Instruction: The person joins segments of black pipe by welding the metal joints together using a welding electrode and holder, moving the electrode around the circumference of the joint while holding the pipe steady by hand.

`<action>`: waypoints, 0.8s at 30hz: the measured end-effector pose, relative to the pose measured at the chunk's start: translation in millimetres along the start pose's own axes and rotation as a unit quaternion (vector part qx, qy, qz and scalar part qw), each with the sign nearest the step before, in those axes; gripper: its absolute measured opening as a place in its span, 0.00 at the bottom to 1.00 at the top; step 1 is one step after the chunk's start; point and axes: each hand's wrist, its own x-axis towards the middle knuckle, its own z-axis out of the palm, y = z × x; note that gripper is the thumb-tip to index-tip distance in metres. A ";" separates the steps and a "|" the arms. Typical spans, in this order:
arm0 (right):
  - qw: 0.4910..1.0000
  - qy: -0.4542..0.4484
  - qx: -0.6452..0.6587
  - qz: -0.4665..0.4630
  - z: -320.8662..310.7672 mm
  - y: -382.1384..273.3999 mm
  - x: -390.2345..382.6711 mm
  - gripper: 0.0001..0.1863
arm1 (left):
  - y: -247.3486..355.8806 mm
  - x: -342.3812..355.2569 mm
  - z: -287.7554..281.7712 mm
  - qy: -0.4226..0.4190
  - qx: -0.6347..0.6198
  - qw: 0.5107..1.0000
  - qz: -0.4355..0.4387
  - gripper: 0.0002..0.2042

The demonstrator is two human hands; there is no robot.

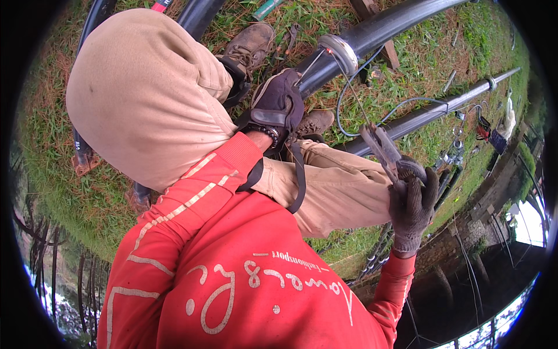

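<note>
My left hand [278,106], in a dark padded glove, is closed beside a thick black pole [401,24]. A thin metal strip [309,66] runs from its fingers up to a pale metal ring [339,53] around the pole. My right hand [414,203], in a dark knit glove, grips a grey metal hand tool [383,152] with long jaws or levers; its exact kind is unclear. A narrow metal band [356,98] stretches from the ring to this tool. What lies inside the left fist is mostly hidden.
A second, thinner black pole [415,121] lies to the right, with a blue-grey cable [339,110] looping between the poles. A wooden block [390,53] sits under the thick pole. Metal fittings [453,152] lie on the grass. My boot [251,45] stands left of the pole.
</note>
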 end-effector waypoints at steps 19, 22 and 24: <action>0.999 -0.029 0.010 0.022 -3.3 6.0 -8.3 0.26 | 4.6 -0.1 -4.5 -0.011 0.020 1.000 0.010 0.13; 1.000 -0.012 0.004 0.012 -9.1 9.7 -20.4 0.29 | 1.3 -0.1 0.0 0.000 0.001 1.000 0.006 0.13; 1.000 -0.018 0.005 0.018 -12.9 7.9 -22.4 0.29 | -2.4 0.3 1.4 0.006 0.005 1.000 0.022 0.13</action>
